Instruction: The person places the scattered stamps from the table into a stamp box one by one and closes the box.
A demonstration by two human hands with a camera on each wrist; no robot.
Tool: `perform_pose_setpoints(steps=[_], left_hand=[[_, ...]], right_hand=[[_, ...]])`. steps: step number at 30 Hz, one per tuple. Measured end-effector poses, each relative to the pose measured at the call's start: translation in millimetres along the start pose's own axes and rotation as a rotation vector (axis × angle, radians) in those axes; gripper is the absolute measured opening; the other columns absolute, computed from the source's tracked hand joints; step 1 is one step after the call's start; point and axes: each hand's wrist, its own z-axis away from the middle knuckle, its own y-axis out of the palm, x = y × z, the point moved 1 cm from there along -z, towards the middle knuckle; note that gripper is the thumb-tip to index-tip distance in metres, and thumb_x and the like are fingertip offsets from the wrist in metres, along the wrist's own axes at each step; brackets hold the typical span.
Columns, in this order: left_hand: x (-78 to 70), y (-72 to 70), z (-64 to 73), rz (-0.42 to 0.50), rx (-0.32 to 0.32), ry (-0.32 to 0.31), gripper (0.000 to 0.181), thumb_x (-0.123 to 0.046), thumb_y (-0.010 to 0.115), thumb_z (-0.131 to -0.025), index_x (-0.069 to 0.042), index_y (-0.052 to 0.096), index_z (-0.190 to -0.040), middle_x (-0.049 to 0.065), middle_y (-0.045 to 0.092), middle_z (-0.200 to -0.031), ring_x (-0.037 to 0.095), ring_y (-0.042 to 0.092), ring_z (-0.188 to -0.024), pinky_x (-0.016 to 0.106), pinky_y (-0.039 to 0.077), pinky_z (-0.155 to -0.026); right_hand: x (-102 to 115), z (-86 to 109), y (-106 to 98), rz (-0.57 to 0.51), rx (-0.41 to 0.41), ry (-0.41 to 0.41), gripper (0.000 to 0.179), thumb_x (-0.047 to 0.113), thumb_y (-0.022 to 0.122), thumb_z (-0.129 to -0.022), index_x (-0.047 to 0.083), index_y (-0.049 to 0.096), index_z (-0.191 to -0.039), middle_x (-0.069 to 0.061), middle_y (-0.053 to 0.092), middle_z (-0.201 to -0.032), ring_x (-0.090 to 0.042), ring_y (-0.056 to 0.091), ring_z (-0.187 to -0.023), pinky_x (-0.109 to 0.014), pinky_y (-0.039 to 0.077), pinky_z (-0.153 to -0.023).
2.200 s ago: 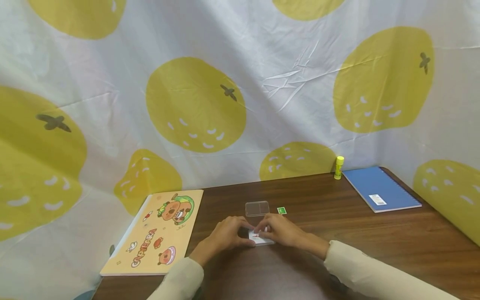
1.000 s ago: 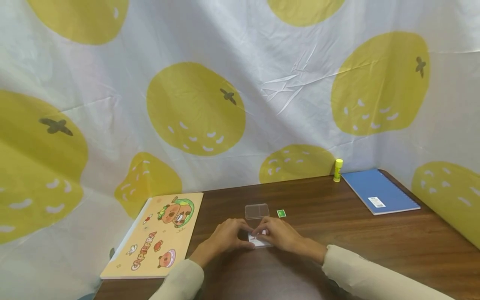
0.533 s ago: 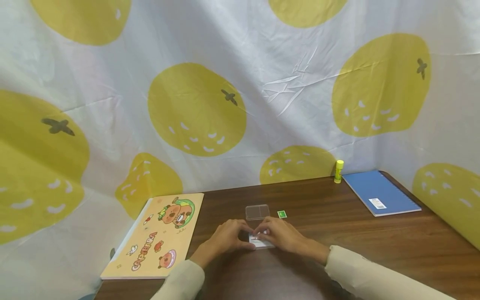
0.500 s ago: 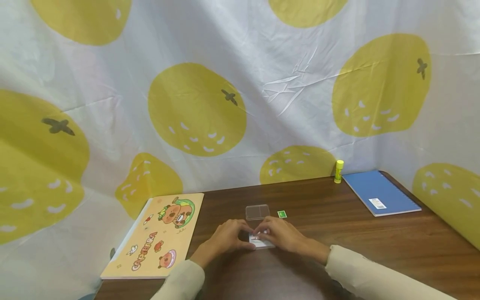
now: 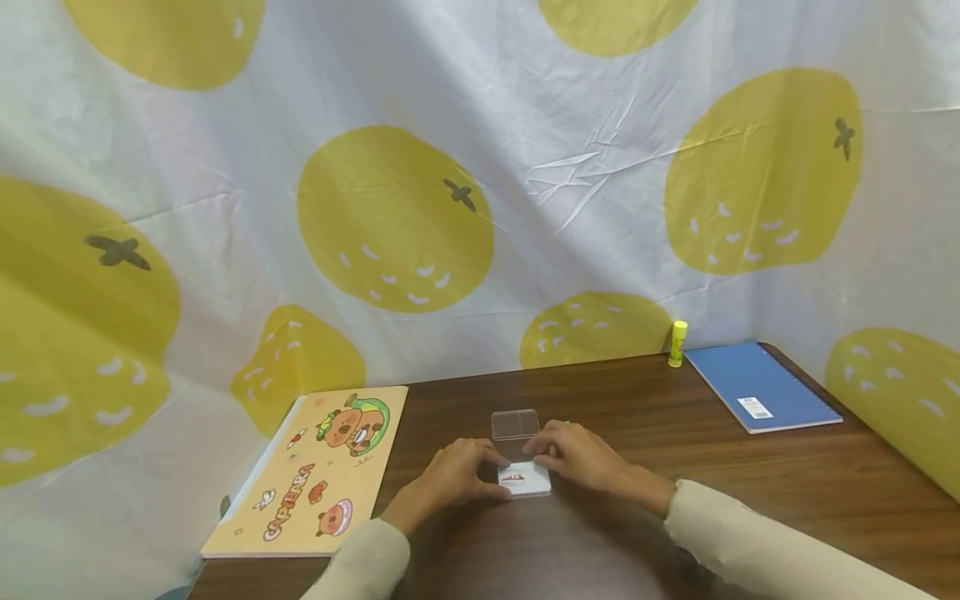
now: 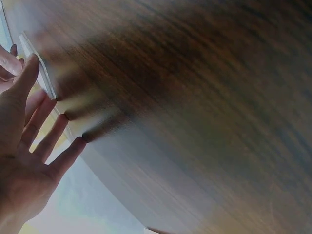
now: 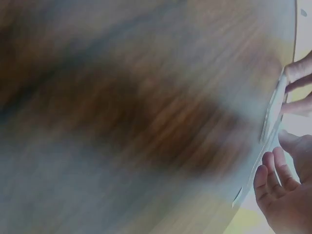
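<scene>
A small flat clear case (image 5: 542, 493) lies on the table, with a white card with red print (image 5: 528, 475) filling it. My left hand (image 5: 456, 473) holds the case at its left side, thumb on the near edge and index finger on the far edge; the left wrist view shows that grip at the case edge (image 6: 46, 78). Just beyond the case's far right corner, my right hand (image 5: 583, 457) hovers with loosely bent fingers, apart from the case and seemingly holding nothing. A clear plastic lid (image 5: 515, 424) lies behind the case. My right hand almost wholly covers the green stamp-like square.
At the left lies a large yellow capybara-print book (image 5: 315, 467). A yellow glue stick (image 5: 677, 343) stands at the back right, beside a blue spiral notebook (image 5: 761, 385). Behind the brown table (image 5: 637, 392) hangs a fruit-print curtain (image 5: 570, 167).
My right hand has lifted off the white card and moved right and away from me, now covering the green square. More of the card shows. My left hand stays in place.
</scene>
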Motion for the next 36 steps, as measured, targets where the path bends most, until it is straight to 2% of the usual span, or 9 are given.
perform_pose_setpoints(steps=[6, 14, 23, 31, 36], left_hand=[[-0.1, -0.4, -0.6, -0.003, 0.007, 0.001, 0.046, -0.046, 0.090, -0.078, -0.021, 0.081, -0.116, -0.005, 0.074, -0.116, 0.018, 0.069, -0.112, 0.044, 0.058, -0.091], [-0.9, -0.9, -1.0, 0.000, 0.011, -0.007, 0.046, -0.047, 0.090, -0.078, -0.022, 0.081, -0.115, -0.006, 0.074, -0.115, 0.018, 0.069, -0.112, 0.045, 0.058, -0.092], [0.7, 1.0, -1.8, -0.005, 0.012, -0.012, 0.045, -0.046, 0.091, -0.077, -0.022, 0.081, -0.114, -0.008, 0.074, -0.112, 0.017, 0.069, -0.110, 0.044, 0.058, -0.090], [0.7, 0.9, -0.9, 0.006, 0.010, -0.008, 0.046, -0.047, 0.090, -0.078, -0.022, 0.081, -0.115, -0.007, 0.074, -0.112, 0.017, 0.069, -0.109, 0.044, 0.058, -0.090], [0.7, 0.2, -0.4, 0.010, 0.010, -0.009, 0.046, -0.047, 0.090, -0.077, -0.022, 0.081, -0.115, -0.007, 0.074, -0.112, 0.017, 0.069, -0.109, 0.044, 0.058, -0.091]], right_hand=[[-9.8, 2.2, -10.2, 0.019, -0.002, 0.036, 0.020, 0.012, 0.078, -0.093, 0.015, 0.079, -0.113, 0.005, 0.066, -0.096, -0.004, 0.062, -0.081, -0.025, 0.054, -0.071], [-29.3, 1.1, -24.8, 0.081, -0.023, 0.062, 0.021, 0.011, 0.077, -0.094, 0.014, 0.078, -0.114, 0.000, 0.067, -0.098, -0.008, 0.061, -0.079, -0.025, 0.053, -0.066], [-45.0, -1.8, -34.8, 0.100, -0.034, 0.086, 0.021, 0.007, 0.076, -0.094, 0.011, 0.077, -0.115, -0.005, 0.070, -0.100, -0.018, 0.068, -0.090, -0.036, 0.059, -0.076], [-51.0, -5.4, -36.8, 0.112, -0.038, 0.039, 0.019, 0.001, 0.071, -0.095, 0.008, 0.077, -0.112, -0.007, 0.072, -0.103, -0.023, 0.071, -0.093, -0.040, 0.060, -0.079], [-51.3, -9.8, -34.2, 0.133, -0.001, 0.024, 0.020, 0.000, 0.070, -0.095, 0.005, 0.077, -0.113, -0.008, 0.073, -0.103, -0.024, 0.070, -0.092, -0.039, 0.060, -0.078]])
